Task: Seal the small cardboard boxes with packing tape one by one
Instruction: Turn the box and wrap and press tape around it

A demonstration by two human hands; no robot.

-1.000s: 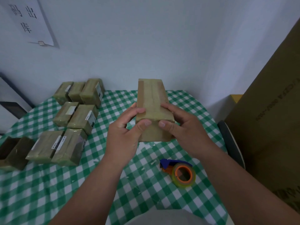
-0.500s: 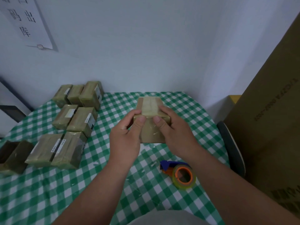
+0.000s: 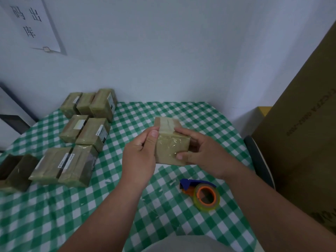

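You held one small cardboard box (image 3: 171, 144) above the middle of the green checked tablecloth (image 3: 54, 215), both hands wrapped round it. Your left hand (image 3: 140, 157) gripped its left side, thumb pressed on the top edge where the clear tape folds over, probably to rub the tape flat. Your right hand (image 3: 201, 153) clasped the right side, thumb on the near face, bracing the box against that pressure. The tape dispenser (image 3: 203, 194) lay on the cloth just below your right wrist, within easy reach for the next strip. The taped boxes (image 3: 87, 131) sat in rows at the left, well apart, seemingly set aside as done.
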